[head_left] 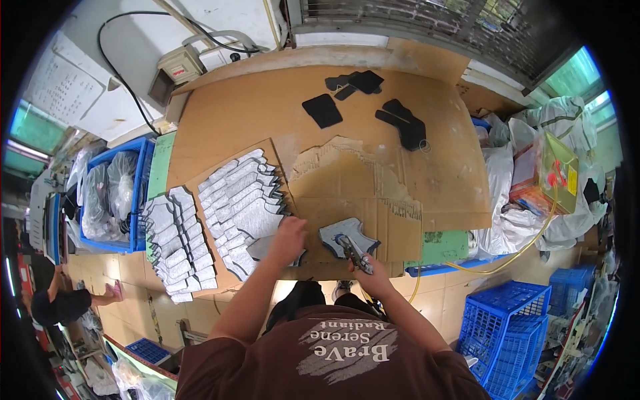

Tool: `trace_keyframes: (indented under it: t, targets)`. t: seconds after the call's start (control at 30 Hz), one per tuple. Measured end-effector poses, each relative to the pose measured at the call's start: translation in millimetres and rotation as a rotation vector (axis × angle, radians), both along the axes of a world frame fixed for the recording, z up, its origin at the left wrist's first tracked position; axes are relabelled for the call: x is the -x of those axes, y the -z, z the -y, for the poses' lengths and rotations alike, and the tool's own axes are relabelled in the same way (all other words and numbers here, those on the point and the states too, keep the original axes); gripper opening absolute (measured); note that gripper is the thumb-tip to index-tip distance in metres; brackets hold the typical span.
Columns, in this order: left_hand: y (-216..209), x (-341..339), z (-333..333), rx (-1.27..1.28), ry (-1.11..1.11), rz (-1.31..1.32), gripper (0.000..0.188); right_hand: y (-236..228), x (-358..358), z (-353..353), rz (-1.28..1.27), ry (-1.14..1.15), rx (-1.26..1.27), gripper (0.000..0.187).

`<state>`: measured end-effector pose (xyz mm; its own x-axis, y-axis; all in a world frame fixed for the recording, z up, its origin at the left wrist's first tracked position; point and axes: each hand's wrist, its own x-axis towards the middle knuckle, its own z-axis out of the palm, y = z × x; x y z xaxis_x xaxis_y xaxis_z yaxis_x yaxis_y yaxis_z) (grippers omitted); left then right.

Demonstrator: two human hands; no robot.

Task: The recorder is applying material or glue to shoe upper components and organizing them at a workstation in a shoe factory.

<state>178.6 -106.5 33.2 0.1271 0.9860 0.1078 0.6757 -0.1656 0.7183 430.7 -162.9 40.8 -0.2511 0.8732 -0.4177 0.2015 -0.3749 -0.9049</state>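
Note:
My right hand (375,279) is wrapped round a metal spray gun (360,259) with a blue part near its tip. The tip is over a grey fabric piece (338,233) with dark edges, lying flat on the cardboard. My left hand (291,239) is closed, its fingers bent together beside overlapping rows of similar grey pieces (237,200). What those fingers pinch, if anything, is hidden. Another overlapping row of grey pieces (179,233) lies farther left.
Black flat pieces (323,111) lie at the far side of the cardboard-covered table (227,107). A blue crate (113,243) with plastic bags stands left. Blue crates (500,313) and a yellow hose (493,270) are at the right. Another person (63,303) is at the far left.

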Motion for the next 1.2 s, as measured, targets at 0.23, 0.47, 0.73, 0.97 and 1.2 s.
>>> trace_keyframes:
  t: [0.23, 0.47, 0.73, 0.97, 1.2]
  targets:
    - [6.7, -43.3, -7.2, 0.232, 0.067, -0.080, 0.028, -1.2, 5.1, -2.1, -0.022, 0.014, -0.006, 0.015]
    - [7.0, -44.0, -9.0, 0.231, 0.066, -0.071, 0.029, 1.4, 3.5, -2.6, -0.032, 0.076, 0.046, 0.015]
    - [4.1, -45.7, -7.9, 0.215, 0.052, -0.054, 0.026, -9.7, -13.7, -6.3, 0.000, 0.164, 0.074, 0.016]
    - [2.9, -45.8, -7.0, 0.209, 0.026, -0.055, 0.023, 1.6, -19.6, -1.7, -0.006, 0.176, -0.019, 0.016]
    - [-20.5, -2.3, -2.9, 0.295, -0.279, 0.215, 0.014, -9.6, -15.8, 2.6, -0.024, 0.059, -0.029, 0.017]
